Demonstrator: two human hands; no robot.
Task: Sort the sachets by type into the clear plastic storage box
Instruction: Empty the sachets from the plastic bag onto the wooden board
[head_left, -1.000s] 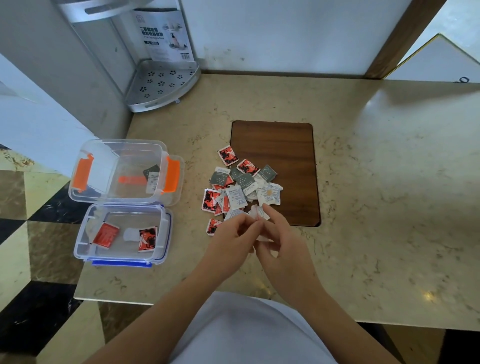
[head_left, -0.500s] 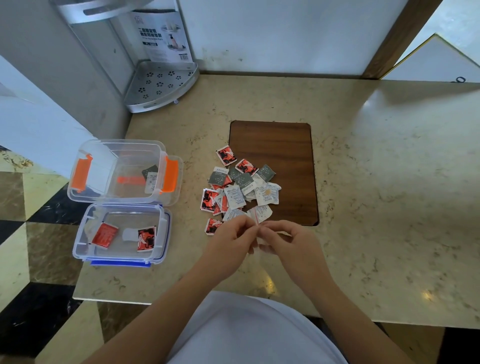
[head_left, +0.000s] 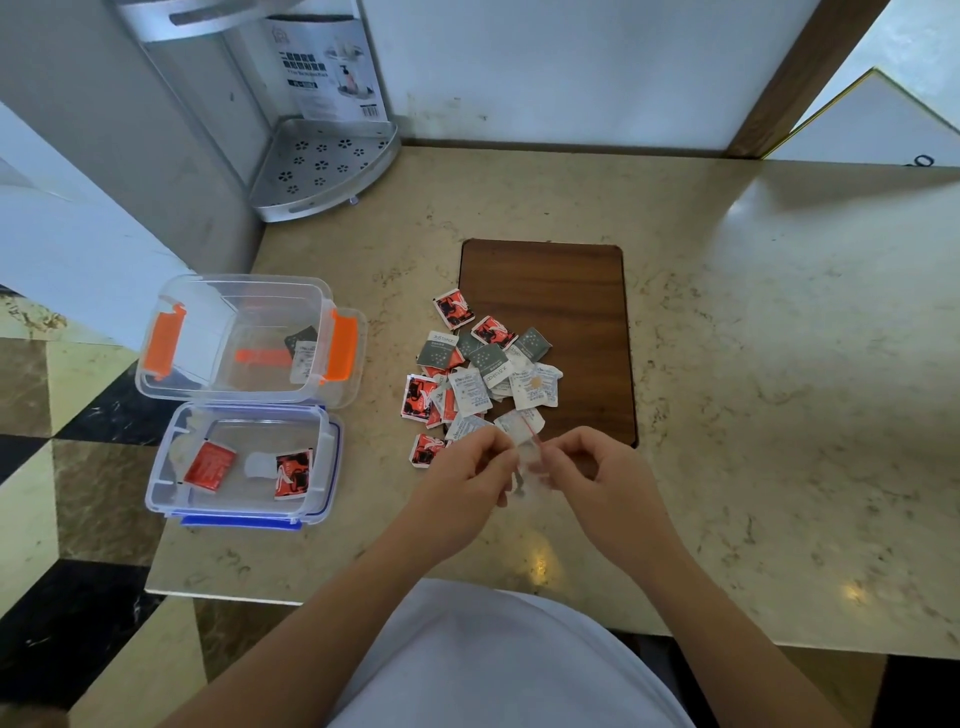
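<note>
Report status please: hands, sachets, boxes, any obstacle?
Left hand and right hand both pinch one pale sachet. Pile unsorted; orange-clip box holds grey and white, blue-clip box two red. Path clear.

Head view — steeply downward, near table (head_left: 779, 364)

Bare counter (head_left: 384, 525) separates sachet pile (head_left: 480, 374) from open boxes (head_left: 244, 395).

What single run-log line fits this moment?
hands: left hand and right hand pinch small clear packet | pile: unsorted | box: red sachets
</note>
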